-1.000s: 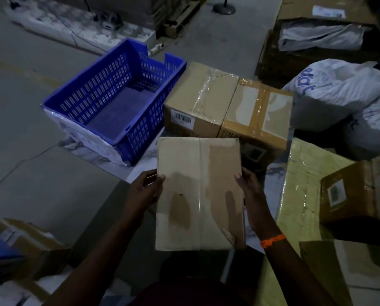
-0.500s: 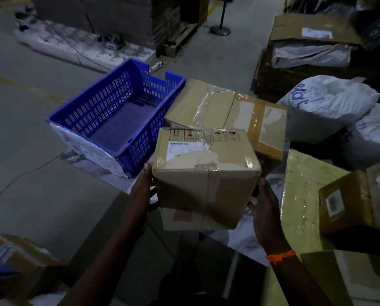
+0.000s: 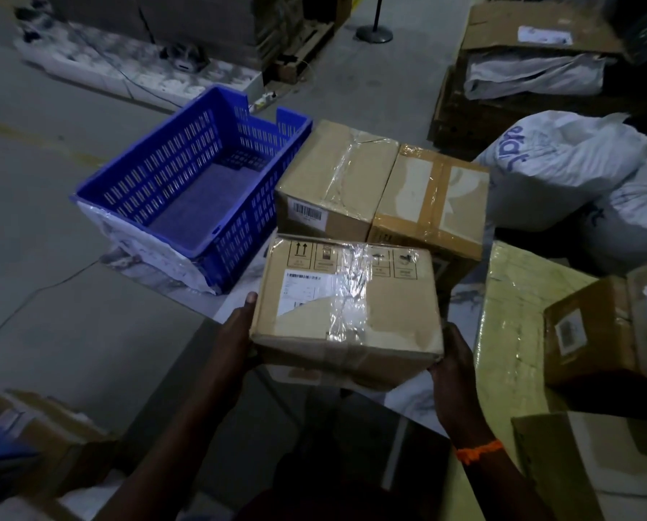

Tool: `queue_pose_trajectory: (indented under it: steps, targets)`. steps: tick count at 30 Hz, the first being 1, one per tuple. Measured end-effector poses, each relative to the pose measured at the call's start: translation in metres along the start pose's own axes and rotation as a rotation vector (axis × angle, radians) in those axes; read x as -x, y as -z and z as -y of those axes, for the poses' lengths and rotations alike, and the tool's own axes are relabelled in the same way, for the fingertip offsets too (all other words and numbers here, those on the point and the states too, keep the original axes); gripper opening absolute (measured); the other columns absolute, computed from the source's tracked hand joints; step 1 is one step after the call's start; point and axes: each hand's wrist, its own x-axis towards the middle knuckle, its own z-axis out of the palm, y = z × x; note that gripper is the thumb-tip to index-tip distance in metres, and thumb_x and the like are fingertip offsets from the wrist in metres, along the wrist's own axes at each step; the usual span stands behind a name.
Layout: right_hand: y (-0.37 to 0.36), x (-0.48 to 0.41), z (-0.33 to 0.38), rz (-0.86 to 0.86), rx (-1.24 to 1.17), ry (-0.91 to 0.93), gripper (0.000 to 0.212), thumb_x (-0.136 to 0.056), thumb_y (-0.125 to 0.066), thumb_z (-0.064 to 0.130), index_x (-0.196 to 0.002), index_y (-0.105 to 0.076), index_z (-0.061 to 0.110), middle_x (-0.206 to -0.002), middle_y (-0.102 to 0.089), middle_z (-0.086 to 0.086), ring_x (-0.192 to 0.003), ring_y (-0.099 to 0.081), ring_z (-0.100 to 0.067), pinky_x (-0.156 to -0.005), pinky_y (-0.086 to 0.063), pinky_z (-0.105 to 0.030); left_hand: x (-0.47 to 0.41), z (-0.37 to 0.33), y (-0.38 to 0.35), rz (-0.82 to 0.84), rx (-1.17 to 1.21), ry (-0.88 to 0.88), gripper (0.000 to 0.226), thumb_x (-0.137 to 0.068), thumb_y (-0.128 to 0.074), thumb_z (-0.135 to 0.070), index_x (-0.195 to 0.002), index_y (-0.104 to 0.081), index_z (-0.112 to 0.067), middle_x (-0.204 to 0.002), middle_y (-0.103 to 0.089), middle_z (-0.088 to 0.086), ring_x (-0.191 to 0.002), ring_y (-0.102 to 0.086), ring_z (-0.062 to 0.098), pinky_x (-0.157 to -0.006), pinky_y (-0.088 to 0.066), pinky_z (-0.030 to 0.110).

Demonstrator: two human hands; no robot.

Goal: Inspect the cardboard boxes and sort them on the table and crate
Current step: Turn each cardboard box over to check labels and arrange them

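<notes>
I hold a taped cardboard box [image 3: 348,310] with a white label and handling symbols on its top face, above the table's near edge. My left hand [image 3: 237,332] grips its left side and my right hand [image 3: 453,361] grips its lower right corner; most fingers are hidden beneath it. An empty blue plastic crate [image 3: 186,189] stands on the table [image 3: 235,306] at the left. Two more taped boxes sit side by side behind the held one: a left box [image 3: 333,178] and a right box [image 3: 430,201].
A yellowish wrapped package [image 3: 513,332] and brown boxes [image 3: 592,332] lie at the right. White sacks [image 3: 562,163] are piled at the back right. More cartons [image 3: 32,438] sit on the floor at lower left. A stanchion base [image 3: 374,33] stands far back.
I have turned the box over in both hands: its plain taped face faced up before, now the labelled face with symbols is on top. It also moved slightly forward toward the table.
</notes>
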Motion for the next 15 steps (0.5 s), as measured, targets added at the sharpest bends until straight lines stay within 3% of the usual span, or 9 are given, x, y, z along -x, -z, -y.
queue_pose_trajectory:
  steps: [3,5,8,11,13,15]
  targets:
    - [0.0,0.003,0.008,0.034,0.024,0.031,0.03,-0.111,-0.04,0.012,-0.117,-0.068,0.02,-0.119,-0.071,-0.011,-0.108,-0.069,-0.022,-0.082,-0.058,-0.023,-0.001,-0.005,0.002,0.015,-0.065,0.01,0.022,-0.105,-0.048,-0.045,-0.105,-0.07,-0.051,-0.108,-0.075,-0.013,-0.099,-0.073,0.012,-0.081,-0.059,0.04]
    - [-0.001,0.005,0.018,0.066,0.012,0.031,0.03,-0.112,-0.039,0.019,-0.119,-0.068,0.021,-0.12,-0.072,-0.01,-0.107,-0.071,-0.021,-0.079,-0.059,-0.023,-0.003,-0.013,0.003,0.019,-0.045,0.009,0.021,-0.099,-0.056,-0.051,-0.115,-0.068,-0.046,-0.113,-0.075,-0.01,-0.104,-0.072,0.015,-0.084,-0.059,0.041]
    - [-0.003,0.004,0.034,0.112,-0.036,-0.007,0.04,-0.1,-0.049,0.05,-0.124,-0.069,0.024,-0.12,-0.076,0.001,-0.113,-0.071,-0.015,-0.084,-0.059,-0.024,-0.011,-0.025,0.003,0.019,0.038,0.022,0.038,-0.092,-0.057,-0.061,-0.122,-0.063,-0.04,-0.124,-0.071,-0.003,-0.115,-0.068,0.022,-0.093,-0.056,0.047]
    - [-0.005,-0.004,0.043,0.167,-0.089,-0.088,0.07,-0.084,-0.057,0.081,-0.131,-0.069,0.03,-0.129,-0.073,-0.001,-0.123,-0.067,-0.022,-0.101,-0.052,-0.044,-0.017,-0.042,-0.002,0.029,0.011,-0.007,0.046,-0.089,-0.057,-0.065,-0.125,-0.057,-0.036,-0.127,-0.067,-0.003,-0.116,-0.064,0.02,-0.089,-0.055,0.042]
    - [-0.012,-0.011,0.052,0.213,-0.124,-0.134,0.074,-0.083,-0.059,0.082,-0.137,-0.065,0.031,-0.136,-0.069,-0.004,-0.128,-0.064,-0.026,-0.108,-0.048,-0.051,-0.023,-0.052,-0.005,0.07,-0.046,0.011,0.065,-0.079,-0.063,-0.074,-0.129,-0.059,-0.033,-0.13,-0.066,0.0,-0.119,-0.063,0.023,-0.098,-0.053,0.05]
    - [-0.018,-0.022,0.059,0.208,-0.139,-0.169,0.086,-0.075,-0.066,0.085,-0.142,-0.062,0.031,-0.144,-0.063,-0.002,-0.135,-0.058,-0.025,-0.116,-0.041,-0.054,-0.026,-0.06,-0.009,0.123,-0.152,-0.01,0.054,-0.086,-0.06,-0.069,-0.126,-0.062,-0.032,-0.129,-0.067,0.002,-0.118,-0.064,0.025,-0.103,-0.049,0.055]
